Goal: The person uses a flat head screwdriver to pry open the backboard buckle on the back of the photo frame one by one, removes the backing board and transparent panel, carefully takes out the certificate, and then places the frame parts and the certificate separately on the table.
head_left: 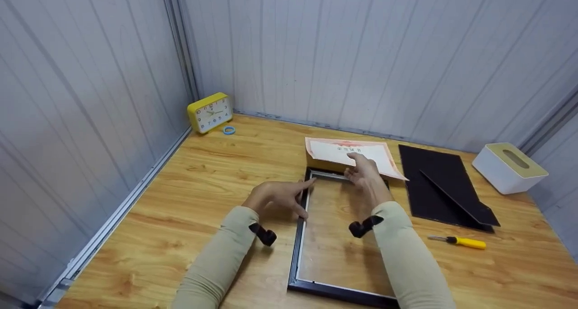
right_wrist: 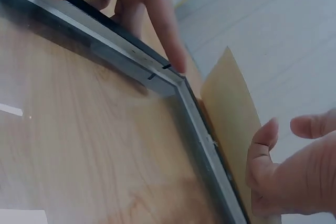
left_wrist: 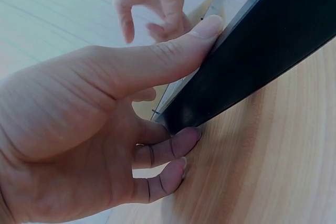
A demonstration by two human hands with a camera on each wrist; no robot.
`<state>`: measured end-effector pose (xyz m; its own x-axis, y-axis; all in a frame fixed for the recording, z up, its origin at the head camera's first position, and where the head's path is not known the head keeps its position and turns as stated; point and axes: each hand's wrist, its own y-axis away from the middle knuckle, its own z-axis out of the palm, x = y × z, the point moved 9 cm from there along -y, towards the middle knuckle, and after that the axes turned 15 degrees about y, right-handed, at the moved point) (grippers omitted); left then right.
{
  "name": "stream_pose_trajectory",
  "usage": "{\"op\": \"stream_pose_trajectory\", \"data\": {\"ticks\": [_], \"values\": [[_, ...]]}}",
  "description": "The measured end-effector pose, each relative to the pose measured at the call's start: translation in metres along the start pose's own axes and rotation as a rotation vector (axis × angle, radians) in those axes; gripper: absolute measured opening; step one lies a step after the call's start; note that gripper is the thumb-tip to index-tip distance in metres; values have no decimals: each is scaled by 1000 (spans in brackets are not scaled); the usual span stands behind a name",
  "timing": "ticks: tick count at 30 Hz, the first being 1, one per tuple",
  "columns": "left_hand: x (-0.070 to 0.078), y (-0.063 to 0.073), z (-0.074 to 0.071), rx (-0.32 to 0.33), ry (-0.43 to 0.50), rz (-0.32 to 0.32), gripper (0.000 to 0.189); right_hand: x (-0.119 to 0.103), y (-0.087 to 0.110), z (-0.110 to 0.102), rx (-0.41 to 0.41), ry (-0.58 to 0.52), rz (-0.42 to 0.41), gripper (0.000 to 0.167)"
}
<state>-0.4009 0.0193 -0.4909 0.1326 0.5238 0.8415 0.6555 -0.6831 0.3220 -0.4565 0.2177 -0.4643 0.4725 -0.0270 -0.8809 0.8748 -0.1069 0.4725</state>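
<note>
A black picture frame (head_left: 295,250) with a clear pane lies on the wooden table. My left hand (head_left: 284,195) holds its left side near the far corner. The left thumb (left_wrist: 178,51) rests across the rail, with other fingers along the outer side. Beyond the frame's far end is a paper certificate (head_left: 327,151) with a pink-orange border; its near edge is raised. In the right wrist view its tan underside (right_wrist: 231,114) shows. My right hand (head_left: 365,175) is over the frame's far end beside the certificate, thumb and forefinger apart.
To the right lie black backing boards (head_left: 429,160), one tilted across the other, and a yellow-handled screwdriver (head_left: 467,242). A white tissue box (head_left: 508,171) stands behind. At the far left are a yellow clock (head_left: 211,114) and a blue ring (head_left: 229,130). Walls border the table.
</note>
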Motion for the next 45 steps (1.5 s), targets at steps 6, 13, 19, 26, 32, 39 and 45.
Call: {"op": "stream_pose_trajectory", "data": {"ticks": [6,13,19,26,32,39,45], "values": [[1,0,2,-12,8,5,110,-21,8,-42,36,454,-298,37],[-1,-2,0,-4,-13,2,107,-19,1,-84,28,1226,-723,56],[1,-1,1,-22,-47,33,104,13,-17,-85,-169,1389,-607,79],[-1,0,0,-22,-45,1,102,12,-22,-79,-183,1458,-533,85],[-5,1,0,-28,-36,-37,98,16,-23,-80,-204,1452,-512,85],[-6,2,-1,-25,-29,-44,97,15,-21,-78,-195,1465,-532,83],[-7,3,-1,-23,-16,-24,96,16,-19,-75,-203,1481,-531,82]]}}
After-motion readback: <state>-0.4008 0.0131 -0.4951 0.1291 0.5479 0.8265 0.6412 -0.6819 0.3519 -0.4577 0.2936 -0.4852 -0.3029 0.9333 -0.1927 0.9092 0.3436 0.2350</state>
